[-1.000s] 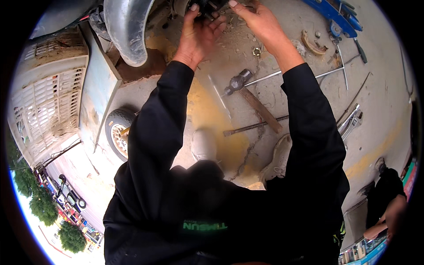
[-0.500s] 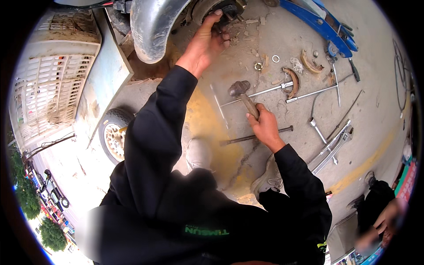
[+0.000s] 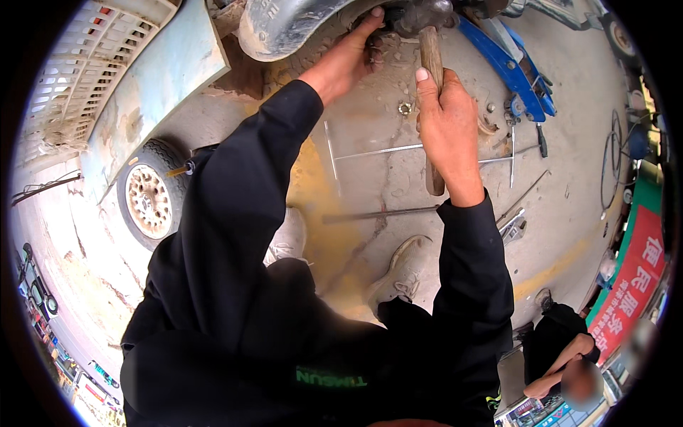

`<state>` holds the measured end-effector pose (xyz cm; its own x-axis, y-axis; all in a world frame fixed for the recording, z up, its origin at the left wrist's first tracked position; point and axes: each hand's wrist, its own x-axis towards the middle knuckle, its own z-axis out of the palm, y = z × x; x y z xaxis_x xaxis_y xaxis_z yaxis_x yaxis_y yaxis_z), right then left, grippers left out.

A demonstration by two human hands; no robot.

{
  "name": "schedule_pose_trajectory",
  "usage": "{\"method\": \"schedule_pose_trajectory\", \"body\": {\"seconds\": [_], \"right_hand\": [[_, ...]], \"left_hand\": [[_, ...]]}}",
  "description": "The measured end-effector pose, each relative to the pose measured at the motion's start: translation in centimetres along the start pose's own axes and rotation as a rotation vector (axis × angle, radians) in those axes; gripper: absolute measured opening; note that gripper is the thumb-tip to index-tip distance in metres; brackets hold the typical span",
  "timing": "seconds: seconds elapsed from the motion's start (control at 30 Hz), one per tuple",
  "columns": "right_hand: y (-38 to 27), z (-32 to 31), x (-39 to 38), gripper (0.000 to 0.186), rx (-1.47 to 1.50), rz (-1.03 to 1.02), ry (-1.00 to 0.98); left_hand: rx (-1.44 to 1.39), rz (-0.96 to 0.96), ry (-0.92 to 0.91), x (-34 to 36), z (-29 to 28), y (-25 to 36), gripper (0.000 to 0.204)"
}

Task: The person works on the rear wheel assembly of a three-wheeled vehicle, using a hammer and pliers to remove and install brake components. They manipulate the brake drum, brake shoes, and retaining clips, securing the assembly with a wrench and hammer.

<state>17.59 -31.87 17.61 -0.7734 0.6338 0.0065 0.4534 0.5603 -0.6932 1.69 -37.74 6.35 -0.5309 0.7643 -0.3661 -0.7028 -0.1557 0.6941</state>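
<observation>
My right hand (image 3: 449, 128) is wrapped round the wooden handle of a hammer (image 3: 432, 57). The hammer's dark, worn head is up by the hub area at the top edge, close to my left hand (image 3: 350, 62). My left hand reaches under a grey metal fender (image 3: 274, 32); its thumb points up and the fingers curl at a dark part of the hub. What those fingers grip is hidden. On the ground between the hands lies a castle nut (image 3: 405, 109). A curved brake shoe (image 3: 488, 125) shows partly behind my right hand.
A blue floor jack (image 3: 509, 67) stands at the upper right. A T-handle wrench (image 3: 377, 151), a long bar (image 3: 398, 211) and an adjustable wrench (image 3: 514, 228) lie on the concrete. At left are a wheel (image 3: 153, 196) and a pale crate (image 3: 78, 71). A person (image 3: 558, 349) sits lower right.
My right hand has raised the hammer from over the floor tools up to the hub, near my left hand. My left hand stays at the hub; the view has shifted.
</observation>
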Motion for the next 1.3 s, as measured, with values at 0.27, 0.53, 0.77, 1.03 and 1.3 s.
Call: {"method": "schedule_pose_trajectory", "body": {"seconds": [0.27,0.53,0.77,1.03,1.3], "right_hand": [[-1.3,-0.3,0.1,0.04,-0.096,-0.096,0.118],[0.8,1.4,-2.4,0.04,0.839,0.575,-0.078],[6.9,8.1,-2.7,0.036,2.274,0.579,-0.221],[4.3,7.6,-2.6,0.034,2.078,0.661,-0.106],[4.1,7.2,-3.1,0.034,2.097,0.569,-0.177]], "left_hand": [[-0.022,-0.011,-0.054,-0.4,-0.5,0.1,0.049],[0.039,-0.023,-0.022,-0.1,-0.7,0.3,0.052],[0.266,0.014,-0.002,0.4,-1.5,0.4,0.065],[0.229,0.015,0.001,-0.1,-1.2,0.0,0.066],[0.201,0.031,0.006,0.2,-1.0,0.1,0.065]]}}
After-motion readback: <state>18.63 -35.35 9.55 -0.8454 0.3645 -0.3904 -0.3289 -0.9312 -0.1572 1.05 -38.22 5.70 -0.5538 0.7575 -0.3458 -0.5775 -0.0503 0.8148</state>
